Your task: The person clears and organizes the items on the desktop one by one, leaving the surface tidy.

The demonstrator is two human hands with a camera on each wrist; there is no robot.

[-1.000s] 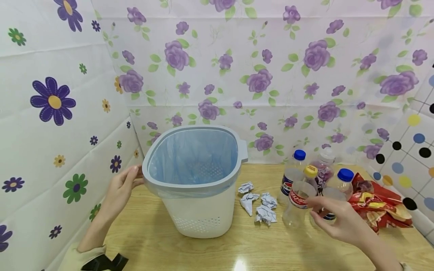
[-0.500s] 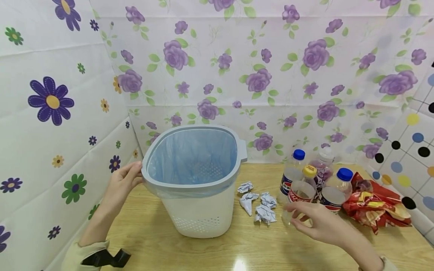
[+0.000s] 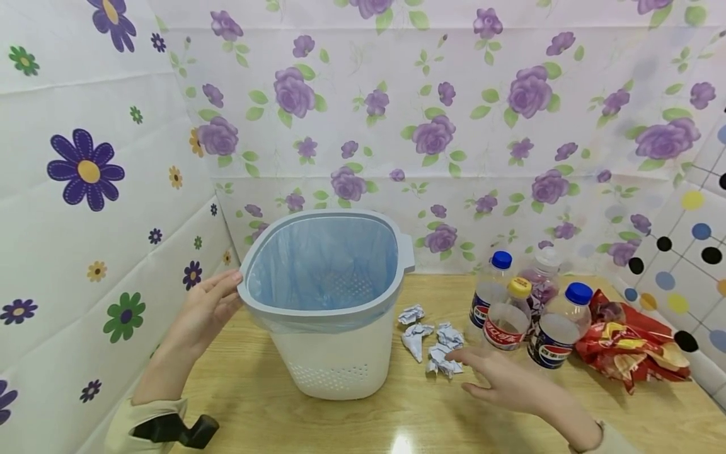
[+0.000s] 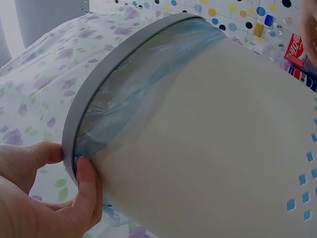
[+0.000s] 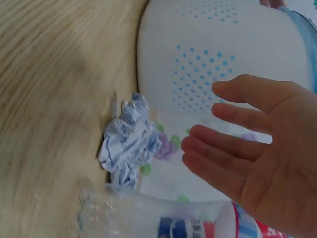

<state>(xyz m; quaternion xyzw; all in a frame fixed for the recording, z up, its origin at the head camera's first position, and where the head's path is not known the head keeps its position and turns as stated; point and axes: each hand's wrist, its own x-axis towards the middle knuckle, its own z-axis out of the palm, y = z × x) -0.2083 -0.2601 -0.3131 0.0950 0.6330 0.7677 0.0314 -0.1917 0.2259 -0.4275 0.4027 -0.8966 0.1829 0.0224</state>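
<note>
A white trash can [image 3: 340, 356] with a grey rim and a blue liner bag [image 3: 317, 265] stands upright on the wooden table. My left hand [image 3: 201, 312] pinches its left rim [image 4: 94, 79]; the left wrist view has the thumb on one side and the fingers on the other. Several crumpled paper balls [image 3: 444, 360] lie to the right of the can. Over the nearest one reaches my right hand [image 3: 505, 381], its fingers loosely extended with nothing between them. In the right wrist view, the paper [image 5: 130, 141] sits just beyond those fingertips.
Several empty plastic bottles stand right of the paper, including one with a yellow cap [image 3: 505, 318] and one with a blue cap [image 3: 558, 334]. A red snack bag [image 3: 629, 353] lies at the far right. Flower-patterned sheeting [image 3: 363, 126] hangs behind.
My right hand has moved left, from in front of the bottles to the crumpled paper, and its fingers have spread. My left hand stays at the can's rim.
</note>
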